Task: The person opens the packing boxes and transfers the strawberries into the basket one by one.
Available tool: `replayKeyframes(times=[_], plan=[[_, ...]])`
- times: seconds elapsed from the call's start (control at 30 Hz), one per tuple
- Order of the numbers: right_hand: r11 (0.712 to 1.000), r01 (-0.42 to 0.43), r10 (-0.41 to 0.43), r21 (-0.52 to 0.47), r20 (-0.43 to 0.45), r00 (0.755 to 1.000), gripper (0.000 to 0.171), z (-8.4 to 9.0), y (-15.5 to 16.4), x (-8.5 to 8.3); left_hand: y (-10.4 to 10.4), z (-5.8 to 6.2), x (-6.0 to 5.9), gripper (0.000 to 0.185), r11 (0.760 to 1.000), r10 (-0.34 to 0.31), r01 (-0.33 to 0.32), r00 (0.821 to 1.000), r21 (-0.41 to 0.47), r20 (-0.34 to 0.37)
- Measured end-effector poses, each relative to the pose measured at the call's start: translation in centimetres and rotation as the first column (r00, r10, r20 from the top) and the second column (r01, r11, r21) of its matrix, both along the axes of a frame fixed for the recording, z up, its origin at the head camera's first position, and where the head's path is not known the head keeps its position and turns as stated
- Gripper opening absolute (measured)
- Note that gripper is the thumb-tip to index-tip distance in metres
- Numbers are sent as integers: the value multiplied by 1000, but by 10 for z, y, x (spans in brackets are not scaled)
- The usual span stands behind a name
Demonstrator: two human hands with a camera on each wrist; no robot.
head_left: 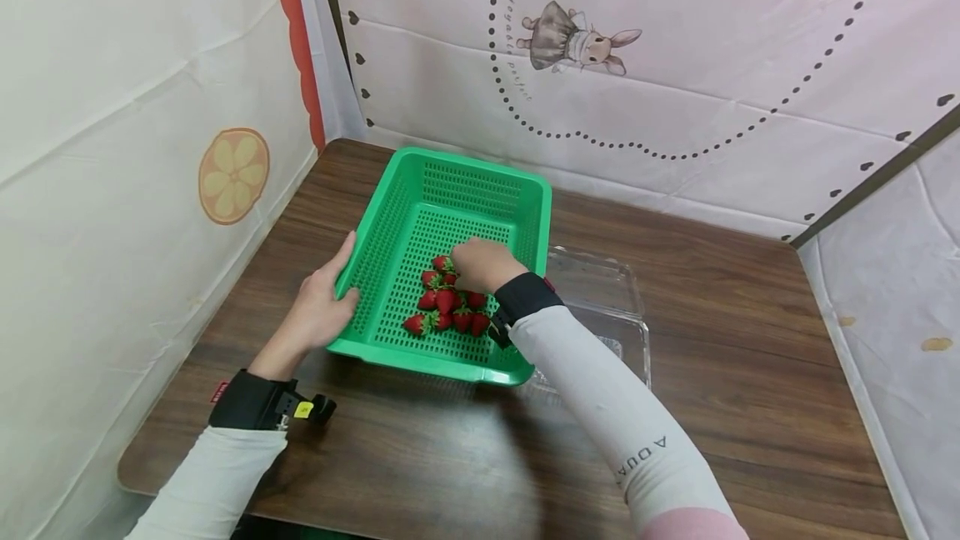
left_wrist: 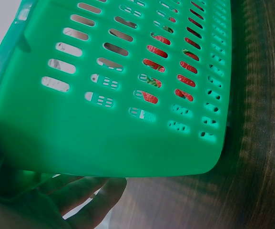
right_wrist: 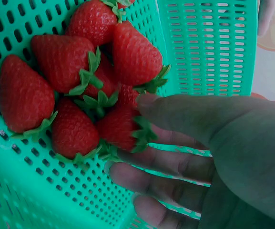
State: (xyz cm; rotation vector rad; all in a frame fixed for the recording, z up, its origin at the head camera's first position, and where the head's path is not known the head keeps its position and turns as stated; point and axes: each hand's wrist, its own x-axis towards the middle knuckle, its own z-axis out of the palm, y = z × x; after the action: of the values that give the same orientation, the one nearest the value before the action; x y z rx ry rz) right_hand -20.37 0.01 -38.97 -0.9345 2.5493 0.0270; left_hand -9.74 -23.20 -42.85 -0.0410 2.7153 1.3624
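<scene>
A green plastic basket (head_left: 457,369) with slotted walls stands on the table, several red strawberries (head_left: 446,301) with green leaves lying in its near right part. My left hand (head_left: 318,307) holds the basket's left rim, thumb at the edge and fingers along the outer side; in the left wrist view, some fingers (left_wrist: 94,200) show beyond the green wall. Reaching down into the basket, my right hand (head_left: 486,265) has its fingers spread among the fruit. The right wrist view has the thumb and fingertips close around the leafy end of one shaded strawberry (right_wrist: 120,128).
A clear plastic clamshell box (head_left: 600,282) lies unfolded at the basket's right, partly behind my right arm. White printed cloth (head_left: 675,48) walls in the wooden table (head_left: 750,373) at the back and sides.
</scene>
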Motion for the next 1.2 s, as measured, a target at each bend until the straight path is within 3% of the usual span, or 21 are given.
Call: replayKeyframes(times=[0.37, 0.6, 1.0, 1.2], plan=[[999, 12, -11, -30, 11, 1000, 33, 8, 7, 1, 1, 1, 0, 82, 1000, 3, -3, 1000, 17, 10], [992, 17, -17, -123, -1, 1000, 14, 22, 18, 5, 1, 2, 0, 81, 1000, 6, -6, 1000, 15, 12], [965, 48, -67, -259, -67, 996, 31, 48, 59, 26, 1, 5, 1, 82, 1000, 6, -6, 1000, -11, 11], [956, 73, -103, -285, -92, 990, 28, 56, 85, 42, 2, 4, 1, 81, 1000, 4, -3, 1000, -8, 16]])
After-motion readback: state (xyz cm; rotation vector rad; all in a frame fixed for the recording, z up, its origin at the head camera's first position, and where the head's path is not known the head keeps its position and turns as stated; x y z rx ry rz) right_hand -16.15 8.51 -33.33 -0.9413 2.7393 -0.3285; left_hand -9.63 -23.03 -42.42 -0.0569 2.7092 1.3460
